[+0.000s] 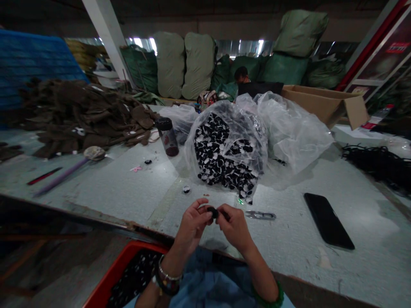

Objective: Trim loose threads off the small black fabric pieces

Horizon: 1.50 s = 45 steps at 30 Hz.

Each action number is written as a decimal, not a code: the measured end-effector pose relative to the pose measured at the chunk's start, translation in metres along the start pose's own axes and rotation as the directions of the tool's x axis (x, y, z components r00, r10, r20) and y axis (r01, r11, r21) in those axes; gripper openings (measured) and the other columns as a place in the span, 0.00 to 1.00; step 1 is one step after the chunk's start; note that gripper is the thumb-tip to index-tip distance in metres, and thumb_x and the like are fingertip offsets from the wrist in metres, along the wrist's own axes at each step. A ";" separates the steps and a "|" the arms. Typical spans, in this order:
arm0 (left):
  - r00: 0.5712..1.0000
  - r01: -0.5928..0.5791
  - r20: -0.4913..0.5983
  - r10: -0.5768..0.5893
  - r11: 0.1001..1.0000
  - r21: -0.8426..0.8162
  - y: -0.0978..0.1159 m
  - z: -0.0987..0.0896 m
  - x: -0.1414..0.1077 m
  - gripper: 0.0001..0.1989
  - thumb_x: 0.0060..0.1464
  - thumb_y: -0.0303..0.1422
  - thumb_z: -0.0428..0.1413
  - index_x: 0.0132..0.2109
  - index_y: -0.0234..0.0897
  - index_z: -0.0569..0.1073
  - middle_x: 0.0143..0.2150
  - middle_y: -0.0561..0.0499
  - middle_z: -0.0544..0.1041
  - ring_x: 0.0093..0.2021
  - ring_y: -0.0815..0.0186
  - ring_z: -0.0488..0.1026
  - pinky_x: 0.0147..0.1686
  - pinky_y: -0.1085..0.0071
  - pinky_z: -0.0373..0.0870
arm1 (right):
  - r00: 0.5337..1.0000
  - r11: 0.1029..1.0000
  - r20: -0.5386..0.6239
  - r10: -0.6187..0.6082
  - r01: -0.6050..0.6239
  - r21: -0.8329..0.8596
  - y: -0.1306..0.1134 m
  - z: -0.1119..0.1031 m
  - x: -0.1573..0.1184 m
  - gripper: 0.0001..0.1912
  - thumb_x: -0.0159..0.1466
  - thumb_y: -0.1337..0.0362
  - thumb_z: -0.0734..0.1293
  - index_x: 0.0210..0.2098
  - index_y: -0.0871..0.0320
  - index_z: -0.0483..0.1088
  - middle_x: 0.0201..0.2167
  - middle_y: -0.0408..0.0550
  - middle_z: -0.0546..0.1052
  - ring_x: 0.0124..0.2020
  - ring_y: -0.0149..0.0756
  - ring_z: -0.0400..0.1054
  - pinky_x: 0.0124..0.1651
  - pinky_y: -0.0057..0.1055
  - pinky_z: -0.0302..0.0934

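Between my two hands, just above the table's front edge, is a small round black piece (212,211); its exact kind I cannot make out. My left hand (192,223) pinches it between thumb and fingers. The fingertips of my right hand (233,224) are closed at its right edge. Behind them a clear plastic bag (261,137) lies with its mouth toward me, full of small black and white pieces (221,158). One similar piece (186,189) lies loose on the table. Thread snips (260,214) rest to the right of my right hand.
A black phone (329,220) lies at right, near black cords (379,164). A dark tumbler (167,137) stands left of the bag. Brown fabric pieces (93,115) heap at far left. An orange-red bin (109,273) of black pieces sits below the edge. A person (242,75) is behind.
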<state>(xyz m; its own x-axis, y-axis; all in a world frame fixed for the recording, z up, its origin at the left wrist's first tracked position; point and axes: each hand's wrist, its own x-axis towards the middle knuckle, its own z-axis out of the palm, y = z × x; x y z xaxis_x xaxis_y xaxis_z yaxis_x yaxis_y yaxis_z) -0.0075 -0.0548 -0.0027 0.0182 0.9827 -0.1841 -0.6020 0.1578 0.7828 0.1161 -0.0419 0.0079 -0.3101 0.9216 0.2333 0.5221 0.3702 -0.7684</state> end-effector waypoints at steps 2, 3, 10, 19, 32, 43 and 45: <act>0.998 -0.058 0.011 0.057 0.990 0.131 0.003 0.000 0.006 0.15 0.38 0.23 0.55 0.37 0.34 0.63 0.26 0.55 0.70 0.25 0.75 0.65 0.24 0.79 0.59 | 0.998 1.000 -0.070 -0.004 0.002 -0.018 0.004 -0.006 0.004 0.10 0.58 0.68 0.55 0.23 0.60 0.64 0.16 0.41 0.66 0.19 0.26 0.60 0.23 0.22 0.51; 0.997 -0.083 0.009 0.083 0.977 0.194 0.004 0.000 0.008 0.14 0.38 0.23 0.55 0.36 0.34 0.64 0.26 0.54 0.69 0.25 0.75 0.65 0.24 0.79 0.59 | 0.993 0.999 -0.115 -0.027 0.021 -0.049 0.005 -0.009 0.005 0.10 0.58 0.68 0.55 0.25 0.60 0.64 0.18 0.42 0.67 0.20 0.27 0.60 0.24 0.22 0.52; 0.975 -0.220 0.150 0.163 0.790 0.572 0.013 0.002 0.013 0.14 0.42 0.26 0.52 0.40 0.35 0.62 0.28 0.53 0.69 0.29 0.70 0.66 0.31 0.73 0.62 | 0.939 0.841 0.033 -0.341 0.321 -0.437 -0.001 -0.018 0.009 0.07 0.57 0.69 0.57 0.32 0.61 0.65 0.29 0.50 0.69 0.32 0.34 0.63 0.31 0.28 0.56; 0.918 -0.393 0.302 0.255 0.499 0.772 0.010 0.004 0.013 0.08 0.43 0.25 0.48 0.34 0.36 0.64 0.30 0.51 0.68 0.32 0.66 0.66 0.36 0.69 0.63 | 0.939 0.787 0.092 -0.330 0.328 -0.523 0.012 0.000 0.015 0.07 0.55 0.72 0.56 0.26 0.61 0.64 0.22 0.47 0.69 0.24 0.31 0.63 0.25 0.26 0.52; 0.897 -0.341 0.126 0.424 0.482 0.807 -0.007 -0.008 0.016 0.09 0.42 0.31 0.52 0.34 0.39 0.71 0.31 0.50 0.74 0.31 0.64 0.71 0.35 0.68 0.66 | 0.974 0.787 0.049 -0.220 0.207 -0.581 0.014 0.004 0.009 0.05 0.56 0.71 0.58 0.26 0.60 0.64 0.24 0.46 0.70 0.26 0.33 0.64 0.26 0.26 0.51; 0.927 -0.333 0.114 0.358 0.642 0.690 -0.003 -0.005 0.014 0.05 0.46 0.31 0.50 0.28 0.36 0.69 0.27 0.52 0.68 0.31 0.68 0.65 0.35 0.72 0.61 | 0.978 0.790 -0.054 -0.199 0.127 -0.600 0.008 0.018 0.008 0.07 0.56 0.74 0.56 0.27 0.60 0.63 0.24 0.49 0.68 0.26 0.35 0.61 0.25 0.27 0.50; 0.980 -0.201 0.087 0.182 0.842 0.501 -0.003 -0.004 0.017 0.05 0.47 0.32 0.50 0.28 0.35 0.67 0.24 0.54 0.65 0.26 0.72 0.62 0.29 0.75 0.60 | 0.974 0.865 -0.088 -0.207 0.140 -0.482 0.007 0.014 0.011 0.08 0.58 0.72 0.55 0.27 0.60 0.64 0.25 0.49 0.68 0.28 0.34 0.61 0.27 0.27 0.51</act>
<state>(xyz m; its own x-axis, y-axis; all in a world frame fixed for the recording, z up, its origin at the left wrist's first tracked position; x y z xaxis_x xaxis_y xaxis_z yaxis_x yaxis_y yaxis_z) -0.0087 -0.0395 -0.0110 -0.0220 0.9997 0.0136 -0.1108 -0.0159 0.9937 0.1051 -0.0308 -0.0040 -0.3405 0.8317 0.4386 0.7910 0.5056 -0.3445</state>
